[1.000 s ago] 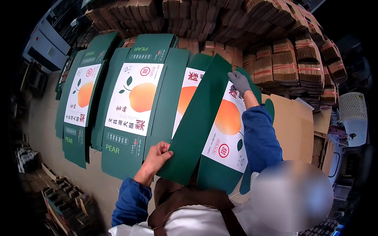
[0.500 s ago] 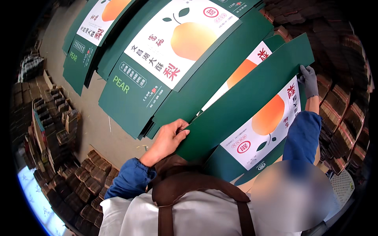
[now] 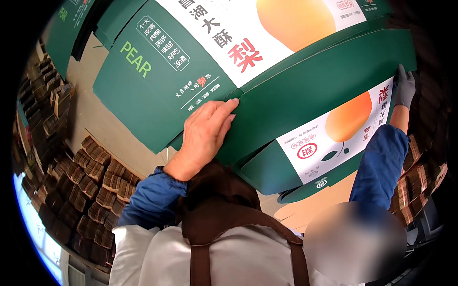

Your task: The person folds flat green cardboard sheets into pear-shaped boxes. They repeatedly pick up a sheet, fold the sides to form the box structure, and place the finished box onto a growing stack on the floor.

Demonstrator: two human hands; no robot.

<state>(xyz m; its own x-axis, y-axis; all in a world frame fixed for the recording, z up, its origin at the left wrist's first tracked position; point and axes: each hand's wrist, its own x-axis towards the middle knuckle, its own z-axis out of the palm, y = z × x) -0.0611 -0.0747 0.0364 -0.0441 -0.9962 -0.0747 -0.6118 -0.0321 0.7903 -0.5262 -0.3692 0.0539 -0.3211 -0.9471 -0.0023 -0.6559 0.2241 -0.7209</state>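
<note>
Hands [image 3: 205, 136] gripping green carton flap [image 3: 315, 95] edges

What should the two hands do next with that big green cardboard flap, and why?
Probably fold the long dark green cardboard flap further over. The bare left hand presses one end and the grey-gloved right hand grips the far end, so both ends are held, and the flap stands raised above the printed white panel with an orange fruit picture.
</note>
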